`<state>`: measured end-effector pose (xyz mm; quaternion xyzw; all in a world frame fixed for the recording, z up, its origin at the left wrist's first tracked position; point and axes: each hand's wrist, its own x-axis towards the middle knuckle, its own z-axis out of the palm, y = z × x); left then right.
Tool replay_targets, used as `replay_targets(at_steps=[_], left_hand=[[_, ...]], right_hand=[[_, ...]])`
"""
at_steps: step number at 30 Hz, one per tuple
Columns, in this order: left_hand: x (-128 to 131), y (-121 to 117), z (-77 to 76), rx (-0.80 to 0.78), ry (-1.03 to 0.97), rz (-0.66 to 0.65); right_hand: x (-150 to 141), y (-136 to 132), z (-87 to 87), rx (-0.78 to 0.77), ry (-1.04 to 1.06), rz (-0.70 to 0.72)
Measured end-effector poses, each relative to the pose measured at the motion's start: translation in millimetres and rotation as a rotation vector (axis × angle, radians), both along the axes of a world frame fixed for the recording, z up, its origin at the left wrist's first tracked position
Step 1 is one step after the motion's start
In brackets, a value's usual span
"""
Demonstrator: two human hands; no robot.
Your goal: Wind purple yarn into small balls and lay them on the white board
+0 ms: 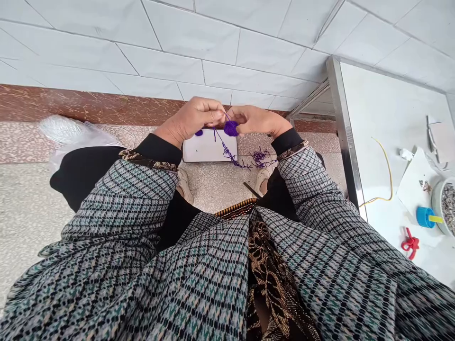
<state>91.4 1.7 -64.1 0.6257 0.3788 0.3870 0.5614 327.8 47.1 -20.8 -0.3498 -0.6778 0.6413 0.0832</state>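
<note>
My left hand [203, 117] is closed, its thumb and fingers pinching a strand of purple yarn. Close beside it, my right hand [254, 119] grips a small purple yarn ball [231, 128] between thumb and fingers. From the hands a kinked, tangled length of purple yarn [229, 152] hangs down and runs to the right. It leads to a loose tangle [260, 156] near my right sleeve. A white box or pad [209, 150] lies below the hands, with another bit of purple [199, 133] at its upper left, partly behind my left hand.
A tiled wall [170, 52] rises just ahead. At left, a bundle of white yarn in a plastic bag [66, 132] lies on the floor. At right stands a white table [377, 109] with a yellow cord [390, 175], a blue cap [425, 217], a red item [410, 243] and a filled bowl [438, 203].
</note>
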Motion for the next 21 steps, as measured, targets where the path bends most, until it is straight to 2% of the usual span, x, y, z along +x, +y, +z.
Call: replay_targets(at_steps=[1,2,5,7,9,10,12,14,16,18,21], left_hand=[[-0.8,1.9,-2.0,-0.009,-0.039,0.036],[-0.7,3.2,-3.7,-0.018,-0.062,0.061],[4.9,1.9,-5.9,-0.047,-0.029,0.054],[10.1,-2.0,-4.5,-0.074,0.025,-0.002],[13.6,-5.8,-2.0,-0.105,0.055,-0.065],[14.4,-7.0,-0.6,-0.115,0.058,-0.090],[14.1,-7.8,1.7,-0.123,0.042,-0.101],[12.2,-7.6,2.9,-0.134,-0.003,-0.073],[9.6,-7.5,2.4,-0.170,-0.083,-0.067],[5.8,-7.8,-1.1,-0.222,-0.182,-0.090],[-3.0,-8.4,-14.3,-0.269,-0.311,-0.057]], right_hand=[[1.4,-2.4,3.3,-0.063,0.066,0.034],[1.8,-3.5,6.3,-0.102,0.170,-0.009],[-2.0,1.1,9.2,-0.069,0.440,-0.313],[-6.4,7.1,6.2,0.041,0.429,-0.503],[-8.3,10.9,2.4,0.220,0.227,-0.565],[-7.5,11.3,1.4,0.314,0.085,-0.507],[-1.6,9.6,2.0,0.419,-0.168,-0.235],[8.6,6.9,5.0,0.343,-0.252,0.098],[20.5,5.5,7.8,0.174,-0.135,0.303],[32.2,5.8,8.4,0.037,0.091,0.339],[46.5,7.2,5.5,-0.077,0.382,0.196]])
